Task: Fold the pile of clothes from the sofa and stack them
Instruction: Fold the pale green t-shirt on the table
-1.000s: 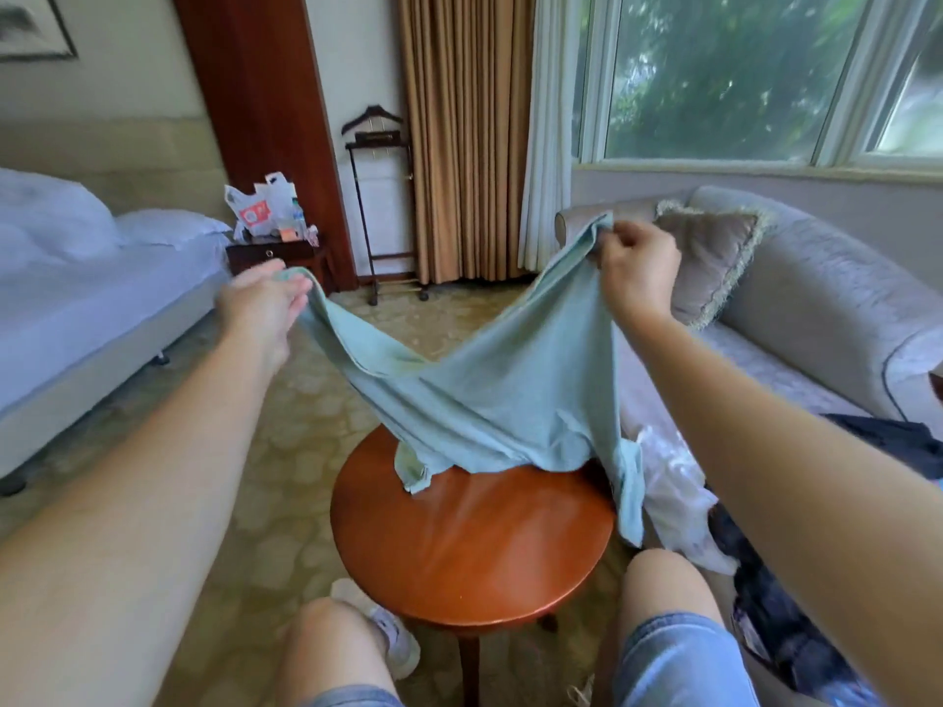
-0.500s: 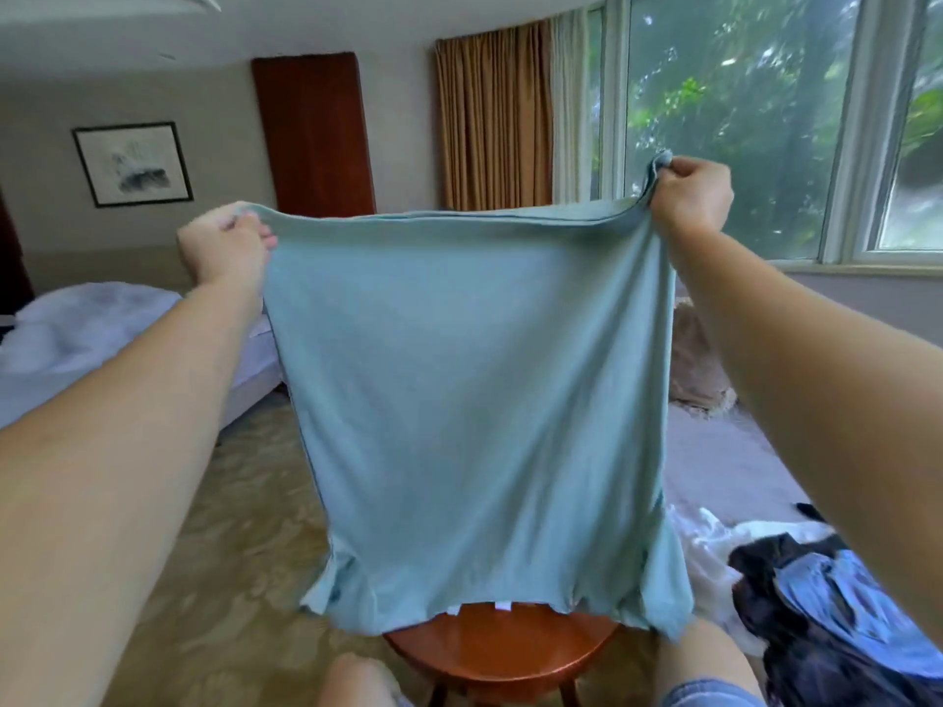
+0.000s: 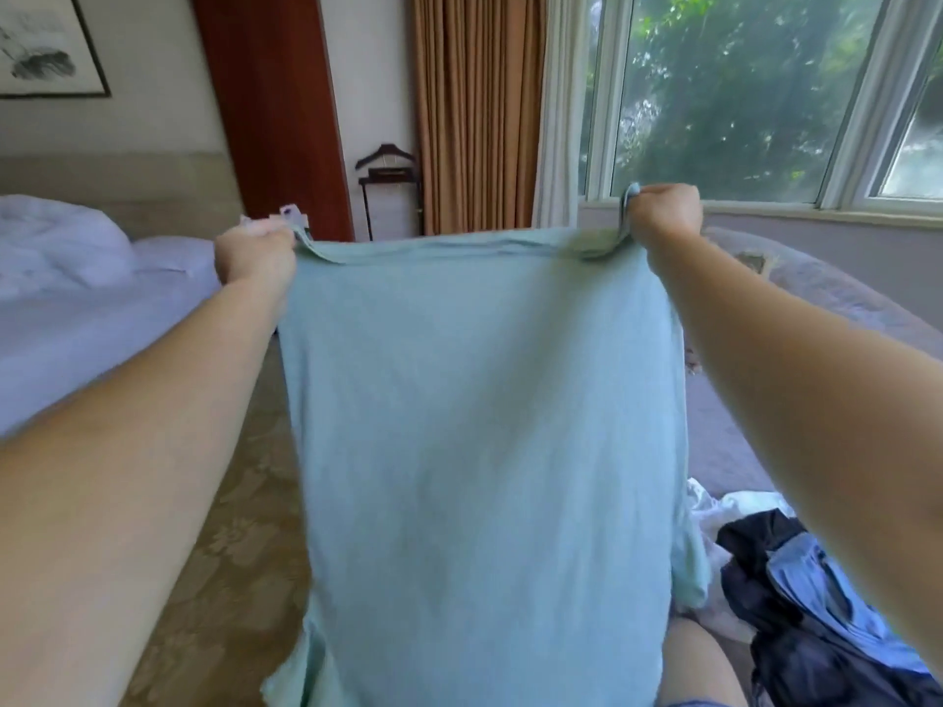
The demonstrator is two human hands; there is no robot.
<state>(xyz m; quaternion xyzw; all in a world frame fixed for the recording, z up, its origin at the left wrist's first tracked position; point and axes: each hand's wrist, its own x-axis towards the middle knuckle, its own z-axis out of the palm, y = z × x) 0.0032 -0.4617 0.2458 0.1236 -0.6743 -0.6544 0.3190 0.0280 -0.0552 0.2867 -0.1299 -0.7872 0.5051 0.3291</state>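
Observation:
A pale green shirt [image 3: 479,426] hangs spread out flat in front of me, held up by its top edge. My left hand [image 3: 252,255] grips the top left corner and my right hand [image 3: 663,214] grips the top right corner, both with fingers curled round the cloth. The shirt's lower part drops down over my knees and hides the round wooden table. A pile of clothes [image 3: 796,594], dark, blue and white, lies on the grey sofa [image 3: 816,298] at the lower right.
A bed with white bedding [image 3: 76,298] stands on the left. A dark valet stand [image 3: 388,191] is by the curtain at the back. Patterned carpet [image 3: 229,528] runs between bed and sofa. Windows fill the right wall.
The shirt went from bunched on the round table to lifted and stretched flat between both hands. Since half a second ago the hands and the shirt's top edge have come lower in the view.

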